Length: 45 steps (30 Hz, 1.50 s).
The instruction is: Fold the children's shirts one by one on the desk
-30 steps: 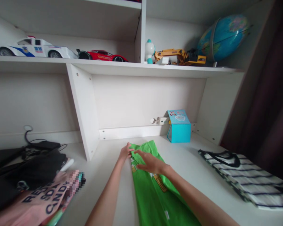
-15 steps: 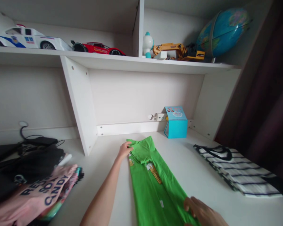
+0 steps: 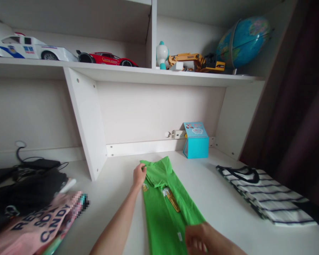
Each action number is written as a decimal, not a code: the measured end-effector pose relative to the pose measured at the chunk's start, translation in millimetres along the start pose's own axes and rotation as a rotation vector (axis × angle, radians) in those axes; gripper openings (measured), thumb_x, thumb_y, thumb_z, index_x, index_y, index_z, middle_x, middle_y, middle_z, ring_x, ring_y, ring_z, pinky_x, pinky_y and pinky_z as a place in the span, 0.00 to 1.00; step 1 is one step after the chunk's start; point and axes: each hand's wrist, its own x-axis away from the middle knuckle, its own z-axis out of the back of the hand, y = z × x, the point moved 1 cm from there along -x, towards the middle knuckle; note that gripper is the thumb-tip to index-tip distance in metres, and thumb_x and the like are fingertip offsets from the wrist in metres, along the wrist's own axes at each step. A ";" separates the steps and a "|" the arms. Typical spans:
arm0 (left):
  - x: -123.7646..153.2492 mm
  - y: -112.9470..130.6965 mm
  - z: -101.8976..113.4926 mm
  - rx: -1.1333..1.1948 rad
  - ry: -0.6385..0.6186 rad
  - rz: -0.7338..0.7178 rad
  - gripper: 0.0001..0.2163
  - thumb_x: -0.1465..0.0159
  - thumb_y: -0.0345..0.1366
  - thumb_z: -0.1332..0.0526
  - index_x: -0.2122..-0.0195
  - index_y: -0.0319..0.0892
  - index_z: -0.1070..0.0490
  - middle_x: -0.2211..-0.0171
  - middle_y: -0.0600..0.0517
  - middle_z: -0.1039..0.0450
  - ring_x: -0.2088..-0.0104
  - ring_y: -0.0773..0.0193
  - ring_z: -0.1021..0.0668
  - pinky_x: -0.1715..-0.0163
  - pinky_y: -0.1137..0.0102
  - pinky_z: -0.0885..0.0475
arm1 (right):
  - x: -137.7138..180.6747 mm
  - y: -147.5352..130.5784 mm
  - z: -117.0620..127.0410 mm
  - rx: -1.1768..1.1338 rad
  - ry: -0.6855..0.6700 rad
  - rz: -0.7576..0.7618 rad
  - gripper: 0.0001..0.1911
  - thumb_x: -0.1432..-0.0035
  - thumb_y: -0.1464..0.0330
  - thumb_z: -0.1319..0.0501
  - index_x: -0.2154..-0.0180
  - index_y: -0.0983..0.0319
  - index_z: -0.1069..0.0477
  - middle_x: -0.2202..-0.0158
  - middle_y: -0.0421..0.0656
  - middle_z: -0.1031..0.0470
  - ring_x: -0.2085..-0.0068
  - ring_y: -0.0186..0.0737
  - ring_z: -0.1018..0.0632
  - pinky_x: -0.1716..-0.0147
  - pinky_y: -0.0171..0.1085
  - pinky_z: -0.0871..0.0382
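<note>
The green shirt [image 3: 158, 216] is pinched at its far corner by the left hand [image 3: 139, 175]; the right hand [image 3: 203, 237] is curled over it, whether gripping cannot be told.

Matt cloth meets shiny plastic

We've got a green shirt [image 3: 159, 219] in matt, knit-looking cloth with soft creases, and the striped shirt [image 3: 271, 198] looks like matt cloth too. Our desk [image 3: 220, 202] is smooth white board with a faint sheen. We'd call the red toy car [image 3: 108, 59] and the globe [image 3: 250, 40] glossy plastic, and the blue calendar [image 3: 198, 147] looks like smooth card.
</note>
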 end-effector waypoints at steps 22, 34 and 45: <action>7.0 8.7 -2.1 -0.369 -0.106 0.115 0.20 0.38 0.40 0.48 0.48 0.34 0.36 0.54 0.41 0.33 0.56 0.56 0.27 0.58 0.68 0.33 | -265.8 99.0 88.6 0.313 0.582 -0.510 0.15 0.39 0.60 0.46 0.57 0.64 0.33 0.58 0.44 0.30 0.59 0.38 0.27 0.59 0.43 0.31; 12.8 24.3 -1.2 -0.249 -0.102 -0.133 0.17 0.37 0.38 0.50 0.48 0.44 0.35 0.49 0.47 0.33 0.48 0.59 0.33 0.46 0.65 0.41 | -240.6 79.2 75.0 0.404 0.461 -0.122 0.17 0.36 0.65 0.53 0.48 0.63 0.36 0.48 0.47 0.33 0.47 0.40 0.32 0.47 0.41 0.42; 13.2 10.5 -15.6 -0.516 -0.359 -0.048 0.35 0.44 0.60 0.50 0.39 0.47 0.48 0.36 0.44 0.56 0.37 0.45 0.57 0.43 0.47 0.58 | -191.9 74.2 50.8 0.389 0.221 -0.073 0.33 0.38 0.50 0.60 0.38 0.60 0.57 0.36 0.44 0.56 0.37 0.44 0.54 0.42 0.55 0.60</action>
